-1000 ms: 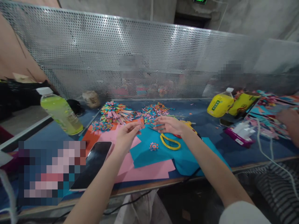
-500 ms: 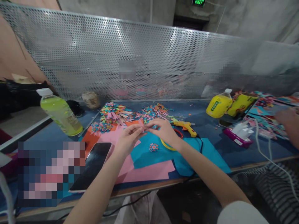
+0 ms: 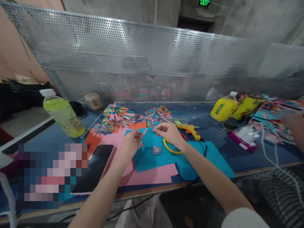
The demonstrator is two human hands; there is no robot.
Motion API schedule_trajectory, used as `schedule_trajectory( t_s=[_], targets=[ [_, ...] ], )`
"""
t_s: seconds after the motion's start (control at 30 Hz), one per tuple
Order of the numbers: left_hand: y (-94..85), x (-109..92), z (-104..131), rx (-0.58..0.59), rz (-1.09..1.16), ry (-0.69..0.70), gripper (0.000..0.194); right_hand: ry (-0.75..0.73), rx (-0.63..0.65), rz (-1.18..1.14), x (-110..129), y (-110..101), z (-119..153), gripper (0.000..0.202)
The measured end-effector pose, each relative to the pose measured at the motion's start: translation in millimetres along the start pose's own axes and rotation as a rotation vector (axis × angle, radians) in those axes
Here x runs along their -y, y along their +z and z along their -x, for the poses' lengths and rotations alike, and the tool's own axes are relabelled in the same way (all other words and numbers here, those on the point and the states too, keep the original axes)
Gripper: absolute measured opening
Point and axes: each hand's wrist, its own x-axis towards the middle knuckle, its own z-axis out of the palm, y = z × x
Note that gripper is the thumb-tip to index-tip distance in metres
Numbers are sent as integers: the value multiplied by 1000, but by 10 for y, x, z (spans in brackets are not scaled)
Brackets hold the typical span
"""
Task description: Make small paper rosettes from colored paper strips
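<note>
Between the fingers of my left hand (image 3: 131, 144) is a small pink paper strip (image 3: 144, 133), its end pointing up to the right. My right hand (image 3: 169, 134) hovers just to the right, apart from the left, thumb and fingertips pinched together; whether something tiny is between them is too small to tell. Below the hands a small round paper flower (image 3: 156, 150) lies on a blue sheet (image 3: 147, 161). Pink sheets (image 3: 154, 175) spread under and around it. Beside my right wrist are a yellow ring (image 3: 171, 148) and a yellow glue gun (image 3: 191, 130).
Curled paper pieces (image 3: 118, 115) and thin strips (image 3: 158, 114) are piled at the back. A phone (image 3: 95, 167) and green bottle (image 3: 63, 114) stand left. Right are a yellow bottle (image 3: 223, 107), purple tissue pack (image 3: 243, 141), cables and another person's hand (image 3: 293, 122). Perforated metal panel (image 3: 142, 53) behind.
My two hands, which met at the fingertips, are now apart. The left has moved slightly left and down with the pink strip; the right has shifted slightly right.
</note>
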Motion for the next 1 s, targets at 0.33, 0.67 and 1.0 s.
schedule_trajectory(
  t_s=[0.33,0.67,1.0],
  targets=[
    [58,-214,90,27,-319,368,32,113,203,-85,-83,70,47,20],
    [40,-264,66,77,174,161,11,148,379,-69,-16,-75,35,28],
    [24,-253,58,136,470,-54,22,138,455,-139,-28,-245,45,31]
  ],
)
